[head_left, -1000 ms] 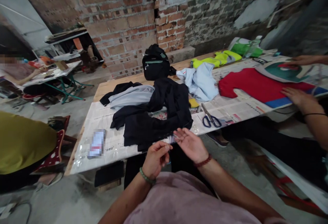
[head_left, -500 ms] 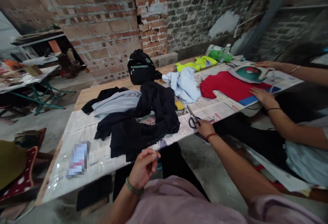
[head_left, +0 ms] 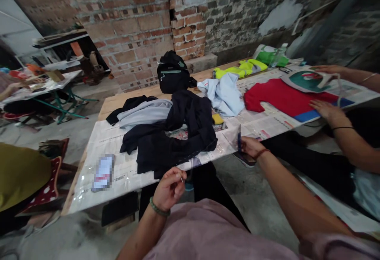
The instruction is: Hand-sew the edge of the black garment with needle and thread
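My left hand (head_left: 170, 188) is closed in a pinch on a thin, shiny needle (head_left: 182, 178), just off the table's near edge. My right hand (head_left: 251, 146) grips a pair of scissors (head_left: 239, 138) by the handles, blades pointing up, at the table edge. A dark garment (head_left: 166, 145) lies in a loose ring on the table in front of my left hand, partly over a grey cloth (head_left: 145, 113). Between the garment and the scissors lies a small yellow piece (head_left: 217, 119). Any thread at the needle is too fine to make out.
Newspaper under clear plastic covers the table (head_left: 84, 173). On it are a phone (head_left: 103, 173), a black bag (head_left: 172, 73), a light blue cloth (head_left: 224, 93) and a yellow vest (head_left: 240, 68). To the right, a co-worker's hands (head_left: 328, 111) rest by an iron (head_left: 308, 81) and red garment (head_left: 276, 97).
The scissors have turned from slanting left to nearly upright in my right hand. My left hand keeps its pinch, and the needle shows more clearly. The view has shifted left.
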Tool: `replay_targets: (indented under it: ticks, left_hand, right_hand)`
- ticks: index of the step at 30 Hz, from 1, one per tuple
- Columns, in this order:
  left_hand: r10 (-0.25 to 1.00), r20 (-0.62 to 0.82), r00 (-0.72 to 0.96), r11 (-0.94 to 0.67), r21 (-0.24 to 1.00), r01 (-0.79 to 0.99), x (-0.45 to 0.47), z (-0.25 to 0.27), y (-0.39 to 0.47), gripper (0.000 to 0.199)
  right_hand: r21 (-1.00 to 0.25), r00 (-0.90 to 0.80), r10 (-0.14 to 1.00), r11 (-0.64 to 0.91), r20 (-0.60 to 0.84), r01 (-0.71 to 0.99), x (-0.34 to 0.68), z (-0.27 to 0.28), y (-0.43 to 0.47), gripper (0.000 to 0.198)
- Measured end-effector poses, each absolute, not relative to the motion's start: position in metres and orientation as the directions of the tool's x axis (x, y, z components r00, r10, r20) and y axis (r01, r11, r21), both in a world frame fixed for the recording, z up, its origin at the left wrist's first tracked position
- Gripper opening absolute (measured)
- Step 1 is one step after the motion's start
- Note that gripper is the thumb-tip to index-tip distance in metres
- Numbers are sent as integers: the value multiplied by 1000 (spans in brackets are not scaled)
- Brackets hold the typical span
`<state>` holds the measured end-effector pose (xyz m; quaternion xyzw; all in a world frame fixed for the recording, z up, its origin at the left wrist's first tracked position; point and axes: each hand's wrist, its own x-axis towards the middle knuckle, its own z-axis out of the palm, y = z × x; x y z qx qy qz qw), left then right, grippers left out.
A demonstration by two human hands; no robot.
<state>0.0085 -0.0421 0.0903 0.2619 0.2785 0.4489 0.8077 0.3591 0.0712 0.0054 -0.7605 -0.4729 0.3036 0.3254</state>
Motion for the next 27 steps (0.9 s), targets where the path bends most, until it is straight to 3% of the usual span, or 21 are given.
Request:
replay_targets:
  ticks: [1, 3, 5, 7, 10, 12, 17, 22, 27]
  left_hand:
    - [871, -212, 444, 462, 660, -592, 7, 90, -42, 12]
    - [869, -208, 450, 468, 641, -608, 4, 90, -41, 12]
    - [865, -202, 459, 474, 630, -615, 4, 90, -39, 13]
    - [864, -197, 463, 474, 628, -617, 5, 90, -38, 13]
    - [860, -190, 473, 475, 635, -609, 9, 90, -36, 13]
    - [855, -186, 484, 479, 641, -600, 10, 90, -36, 11]
    - [856, -181, 484, 465, 677, -570, 10, 90, -37, 8]
    - [876, -179, 447, 428, 715, -553, 11, 94, -34, 9]
    - [875, -213, 434, 420, 781, -463, 16, 95, -34, 9]
  right_hand:
    - [-830, 318, 932, -314, -176, 461, 356, 6, 58, 26]
    - [-986, 177, 972, -163, -157, 21, 343, 10, 26, 28]
    - [-958, 25, 992, -114, -125, -265, 323, 15, -9, 41]
    - [-899, -210, 965, -226, -155, -375, 300, 24, -42, 48]
    - [-817, -584, 798, -431, -146, -385, 268, 39, -77, 50]
    - [-786, -701, 705, -493, -109, -374, 256, 50, -89, 49]
    - [-835, -775, 628, -461, -68, -300, 256, 71, -88, 57]
    - [-873, -812, 569, -454, -129, -179, 259, 75, -79, 48]
    - [-879, -826, 552, -442, -108, -180, 251, 70, -78, 50]
